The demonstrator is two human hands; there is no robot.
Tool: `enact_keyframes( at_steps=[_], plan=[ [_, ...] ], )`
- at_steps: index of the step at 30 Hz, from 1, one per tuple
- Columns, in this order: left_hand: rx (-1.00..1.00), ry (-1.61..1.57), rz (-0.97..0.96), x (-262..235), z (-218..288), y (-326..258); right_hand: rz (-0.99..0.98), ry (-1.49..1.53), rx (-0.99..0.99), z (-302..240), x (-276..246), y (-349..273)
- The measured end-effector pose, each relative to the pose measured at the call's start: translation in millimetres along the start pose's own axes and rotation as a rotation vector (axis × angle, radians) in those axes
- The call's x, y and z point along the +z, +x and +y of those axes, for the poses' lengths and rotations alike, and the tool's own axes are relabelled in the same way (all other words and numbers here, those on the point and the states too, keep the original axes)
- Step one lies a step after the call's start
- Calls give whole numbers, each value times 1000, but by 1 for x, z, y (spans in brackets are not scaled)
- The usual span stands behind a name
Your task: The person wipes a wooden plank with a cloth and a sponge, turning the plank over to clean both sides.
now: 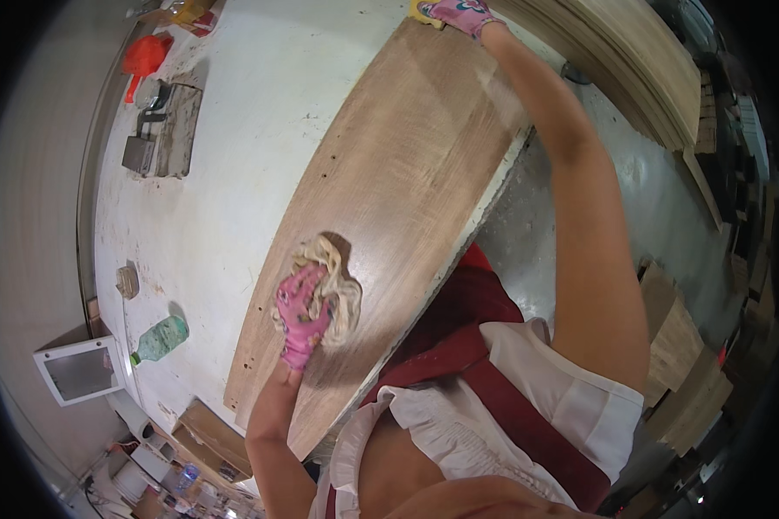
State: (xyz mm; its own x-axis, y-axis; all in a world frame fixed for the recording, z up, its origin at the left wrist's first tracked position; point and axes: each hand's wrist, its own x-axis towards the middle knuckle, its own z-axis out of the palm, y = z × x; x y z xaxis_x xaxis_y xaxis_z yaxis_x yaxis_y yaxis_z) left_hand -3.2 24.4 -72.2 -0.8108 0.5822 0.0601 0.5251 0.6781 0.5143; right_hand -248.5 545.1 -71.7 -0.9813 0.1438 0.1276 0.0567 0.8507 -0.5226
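Observation:
A long wood-grain board (407,147) lies slantwise along the edge of a white table, with small drilled holes near its left edge. My left hand (301,322), in a pink patterned glove, presses a crumpled beige rag (346,303) onto the board's nearer part, its fingers closed on the cloth. Far off at the top edge of the view, my outstretched right hand (463,16) wears a similar glove. It grips a small yellow piece (425,14) at the board's far end; the picture's edge partly cuts this off, and its kind is unclear.
On the white table (225,164) to the left lie a green-tinted bottle (162,337), a roll of tape (127,282), a worn block with metal parts (173,130) and a red object (147,55). Stacked boards (623,65) stand at the far right. A cardboard box (212,437) sits at lower left.

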Motion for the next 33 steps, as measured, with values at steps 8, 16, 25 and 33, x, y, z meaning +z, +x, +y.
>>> enact_keyframes(
  at_steps=[8,16,25,33],
  plan=[
    [76,15,70,9,0,17,208,-157,228,105,-46,-152],
    [80,2,59,11,-5,10,553,-99,318,133,-32,-201],
    [126,-22,85,12,-6,9,344,407,188,-52,27,-320],
    [113,21,72,12,-4,8,302,-185,-98,-13,62,-332]
  ],
)
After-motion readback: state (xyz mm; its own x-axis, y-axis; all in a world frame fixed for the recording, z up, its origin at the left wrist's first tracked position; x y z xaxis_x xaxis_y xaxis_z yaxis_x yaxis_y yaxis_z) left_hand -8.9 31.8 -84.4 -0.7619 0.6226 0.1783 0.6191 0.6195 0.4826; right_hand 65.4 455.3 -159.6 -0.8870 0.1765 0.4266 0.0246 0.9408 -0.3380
